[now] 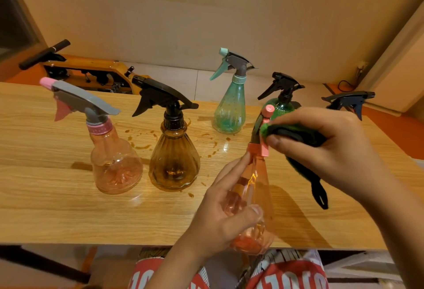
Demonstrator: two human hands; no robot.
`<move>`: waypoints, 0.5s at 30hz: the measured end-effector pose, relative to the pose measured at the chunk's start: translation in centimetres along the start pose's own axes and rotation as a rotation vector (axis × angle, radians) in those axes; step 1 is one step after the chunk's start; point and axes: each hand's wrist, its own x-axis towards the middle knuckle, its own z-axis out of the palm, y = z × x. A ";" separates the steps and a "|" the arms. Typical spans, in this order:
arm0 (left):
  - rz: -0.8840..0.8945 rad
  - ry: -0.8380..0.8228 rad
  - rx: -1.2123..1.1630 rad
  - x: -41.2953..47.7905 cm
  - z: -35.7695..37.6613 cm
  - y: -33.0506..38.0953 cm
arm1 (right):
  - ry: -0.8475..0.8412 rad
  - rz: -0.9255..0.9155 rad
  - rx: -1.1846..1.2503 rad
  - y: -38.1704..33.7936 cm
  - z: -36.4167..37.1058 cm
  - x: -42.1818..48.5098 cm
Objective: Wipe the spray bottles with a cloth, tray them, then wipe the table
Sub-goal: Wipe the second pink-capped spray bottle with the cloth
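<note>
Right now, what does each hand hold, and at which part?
The left hand grips the orange spray bottle around its body. The right hand pinches a bunched dark green cloth, pressing it against that bottle's spray head.

Body of green spray bottle (281, 105), near table's far right corner, mostly hidden behind right hand (328, 149) and cloth (296, 135). Rightmost bottle: only black trigger head (348, 100) shows. Base of pink spray bottle (254, 185) in left hand (222, 215) blurred, sprayer part-covered by cloth. Cloth mostly buried in right hand. Table (46, 197) cut off at picture's left edge.

far left: orange machine (91, 71), black handlebar (43, 53) | far right: socket (361, 65), black cable (344, 83)
</note>
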 end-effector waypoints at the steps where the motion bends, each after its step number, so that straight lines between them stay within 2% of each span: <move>1: 0.000 0.002 -0.011 0.0 0.0 0.0 | 0.018 0.010 -0.003 0.1 0.2 0.1; 7: -0.001 0.019 -0.065 0.1 0.0 0.1 | -0.071 0.001 0.081 0.0 0.4 -0.4; 12: -0.006 0.041 -0.082 0.0 0.2 -0.1 | 0.093 0.084 0.075 0.8 1.5 0.5; 15: -0.028 0.063 -0.067 0.0 0.1 -0.4 | 0.078 0.051 0.152 0.9 2.8 -0.4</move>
